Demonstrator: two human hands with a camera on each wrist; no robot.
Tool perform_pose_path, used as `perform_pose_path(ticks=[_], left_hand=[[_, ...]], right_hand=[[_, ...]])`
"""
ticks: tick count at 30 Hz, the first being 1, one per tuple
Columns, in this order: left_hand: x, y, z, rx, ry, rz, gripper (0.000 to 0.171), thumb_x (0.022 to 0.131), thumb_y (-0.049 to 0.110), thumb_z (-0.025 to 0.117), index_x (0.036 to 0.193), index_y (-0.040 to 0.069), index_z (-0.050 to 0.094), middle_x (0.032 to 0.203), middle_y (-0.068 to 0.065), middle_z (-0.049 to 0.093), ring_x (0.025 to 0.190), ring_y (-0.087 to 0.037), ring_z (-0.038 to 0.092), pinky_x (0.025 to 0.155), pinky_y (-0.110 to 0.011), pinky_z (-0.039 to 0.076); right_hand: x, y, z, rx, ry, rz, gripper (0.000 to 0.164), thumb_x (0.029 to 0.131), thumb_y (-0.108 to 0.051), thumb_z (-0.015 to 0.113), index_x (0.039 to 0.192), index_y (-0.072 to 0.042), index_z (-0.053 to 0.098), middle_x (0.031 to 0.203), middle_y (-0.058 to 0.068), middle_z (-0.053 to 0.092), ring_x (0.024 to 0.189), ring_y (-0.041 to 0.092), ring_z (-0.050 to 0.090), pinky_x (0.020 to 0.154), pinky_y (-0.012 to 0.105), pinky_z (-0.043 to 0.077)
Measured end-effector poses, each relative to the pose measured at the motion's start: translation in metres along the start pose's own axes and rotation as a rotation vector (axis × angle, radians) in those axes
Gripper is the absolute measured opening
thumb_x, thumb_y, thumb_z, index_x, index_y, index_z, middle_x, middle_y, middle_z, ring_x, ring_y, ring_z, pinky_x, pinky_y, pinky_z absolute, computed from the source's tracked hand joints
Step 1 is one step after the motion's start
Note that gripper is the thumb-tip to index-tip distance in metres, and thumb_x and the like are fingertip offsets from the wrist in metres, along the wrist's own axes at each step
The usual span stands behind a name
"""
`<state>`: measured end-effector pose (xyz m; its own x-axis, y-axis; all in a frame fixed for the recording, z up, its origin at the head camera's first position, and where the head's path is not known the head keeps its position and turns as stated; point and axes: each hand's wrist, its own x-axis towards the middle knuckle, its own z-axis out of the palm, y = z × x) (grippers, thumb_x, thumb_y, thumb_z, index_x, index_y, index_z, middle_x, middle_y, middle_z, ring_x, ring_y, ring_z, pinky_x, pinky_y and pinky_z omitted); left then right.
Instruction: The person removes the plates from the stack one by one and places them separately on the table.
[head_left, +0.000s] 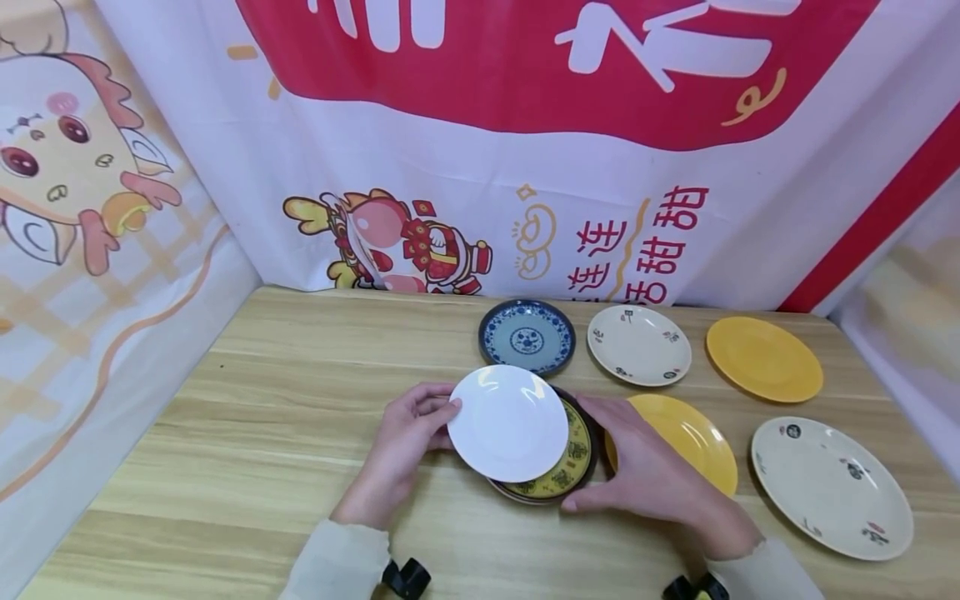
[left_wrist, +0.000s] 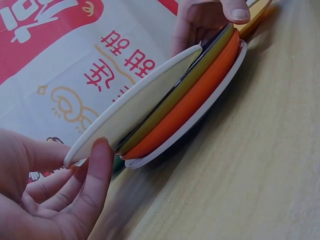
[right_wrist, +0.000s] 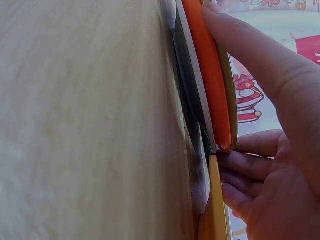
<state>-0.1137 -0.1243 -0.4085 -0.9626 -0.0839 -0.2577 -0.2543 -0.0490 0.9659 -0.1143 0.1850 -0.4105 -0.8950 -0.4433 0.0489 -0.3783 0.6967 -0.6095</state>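
Observation:
A plain white plate (head_left: 506,421) lies tilted over a small stack of plates. My left hand (head_left: 405,433) pinches its left rim between thumb and fingers. Just below, a patterned olive-yellow plate (head_left: 576,454) with a dark rim tops the stack. Under that, the left wrist view shows an orange plate (left_wrist: 197,95) and a pale-rimmed plate (left_wrist: 220,95). On the stack's right side my right hand (head_left: 641,467) holds the rim, thumb at the near edge and fingers round the far side. The white plate's right edge overlaps the olive-yellow plate.
Behind the stack lies a blue patterned plate (head_left: 527,336). To the right are a small white floral plate (head_left: 639,345), a yellow plate (head_left: 765,358), another yellow plate (head_left: 693,442) partly behind my right hand, and a large white floral plate (head_left: 832,487). A printed cloth (head_left: 450,150) hangs behind the wooden table (head_left: 225,467).

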Motion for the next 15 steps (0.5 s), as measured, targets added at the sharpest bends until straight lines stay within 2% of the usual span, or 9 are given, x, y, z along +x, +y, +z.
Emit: perform_pose_path(ticks=[8, 15], left_hand=[[0.001, 0.005, -0.005, -0.004, 0.007, 0.005, 0.031, 0.103, 0.008, 0.07, 0.133, 0.001, 0.068, 0.114, -0.013, 0.075, 0.081, -0.016, 0.072, 0.072, -0.027, 0.065], [0.008, 0.013, -0.018, -0.003, 0.035, 0.002, 0.034, 0.104, 0.011, 0.069, 0.137, 0.003, 0.065, 0.114, -0.009, 0.075, 0.084, -0.015, 0.072, 0.073, -0.025, 0.065]], right_hand=[[-0.001, 0.002, 0.0, -0.002, 0.007, -0.002, 0.127, 0.06, -0.071, 0.097, 0.165, -0.024, 0.043, 0.162, 0.005, 0.053, 0.15, 0.032, 0.047, 0.123, 0.065, 0.045], [-0.001, 0.0, -0.001, -0.007, 0.018, -0.017, 0.129, 0.058, -0.067, 0.099, 0.165, -0.02, 0.043, 0.162, 0.008, 0.053, 0.15, 0.033, 0.048, 0.124, 0.064, 0.044]])
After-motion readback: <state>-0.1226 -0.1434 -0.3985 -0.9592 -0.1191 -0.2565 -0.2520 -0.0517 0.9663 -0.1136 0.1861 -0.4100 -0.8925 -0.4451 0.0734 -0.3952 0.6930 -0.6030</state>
